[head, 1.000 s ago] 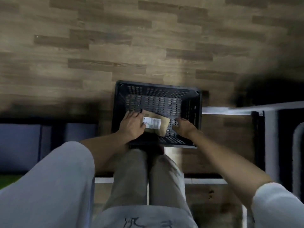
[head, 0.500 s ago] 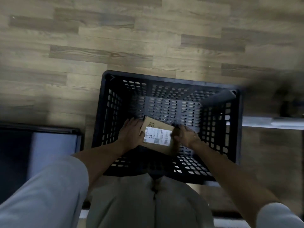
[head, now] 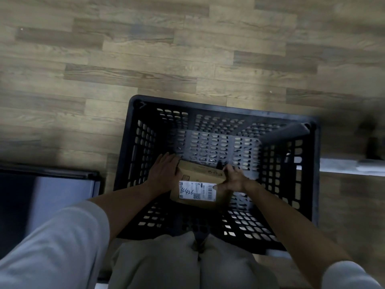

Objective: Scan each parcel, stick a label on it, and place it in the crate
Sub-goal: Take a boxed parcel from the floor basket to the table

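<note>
A small brown cardboard parcel [head: 201,176] with a white label [head: 196,190] on its top is held inside the black perforated crate [head: 133,126], low near the crate's near wall. My left hand [head: 163,174] lies flat against the parcel's left side, fingers straight. My right hand [head: 234,178] grips the parcel's right end, thumb on the label's edge and fingers curled over the far corner. Whether the parcel touches the crate's floor is hidden.
The crate stands on a wood-plank floor [head: 145,59]. A dark box-like thing [head: 48,184] lies at the left. A pale ledge [head: 343,166] runs at the right. My knees [head: 195,261] are against the crate's near side.
The view has come closer to the crate and both hands have carried the parcel deeper into it. The parcel has tilted so its label faces up more.
</note>
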The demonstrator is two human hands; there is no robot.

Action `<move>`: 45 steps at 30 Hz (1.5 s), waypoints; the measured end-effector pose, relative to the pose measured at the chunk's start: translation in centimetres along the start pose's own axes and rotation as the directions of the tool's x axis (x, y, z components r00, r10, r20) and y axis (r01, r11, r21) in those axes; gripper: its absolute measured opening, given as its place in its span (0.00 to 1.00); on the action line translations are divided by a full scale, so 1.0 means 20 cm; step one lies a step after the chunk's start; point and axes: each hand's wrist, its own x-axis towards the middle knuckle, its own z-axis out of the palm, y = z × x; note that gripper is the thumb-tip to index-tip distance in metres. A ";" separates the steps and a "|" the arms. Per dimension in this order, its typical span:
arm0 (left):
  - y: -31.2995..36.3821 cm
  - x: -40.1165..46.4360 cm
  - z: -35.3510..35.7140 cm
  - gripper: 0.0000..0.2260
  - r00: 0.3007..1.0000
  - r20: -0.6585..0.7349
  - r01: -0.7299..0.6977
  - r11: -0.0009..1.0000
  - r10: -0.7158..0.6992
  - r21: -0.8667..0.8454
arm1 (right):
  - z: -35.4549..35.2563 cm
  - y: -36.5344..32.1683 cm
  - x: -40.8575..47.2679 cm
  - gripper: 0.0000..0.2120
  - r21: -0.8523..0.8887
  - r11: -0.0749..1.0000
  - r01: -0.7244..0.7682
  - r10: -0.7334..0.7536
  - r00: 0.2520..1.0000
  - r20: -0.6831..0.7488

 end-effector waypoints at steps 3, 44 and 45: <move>0.05 -0.05 -0.09 0.23 1.000 0.024 0.001 1.000 -0.001 -0.019 | -0.01 -0.05 -0.13 0.46 0.140 0.988 0.062 -0.065 0.998 0.014; 1.46 -1.48 -2.40 0.26 0.953 -0.127 -0.287 0.953 0.274 -0.094 | -0.82 -0.55 -3.41 0.38 0.820 0.230 0.524 0.218 0.794 -0.568; 1.53 -1.50 -2.40 0.26 0.946 -0.108 -0.318 0.936 0.305 -0.152 | -0.80 -0.54 -3.46 0.36 0.817 0.187 0.546 0.255 0.776 -0.577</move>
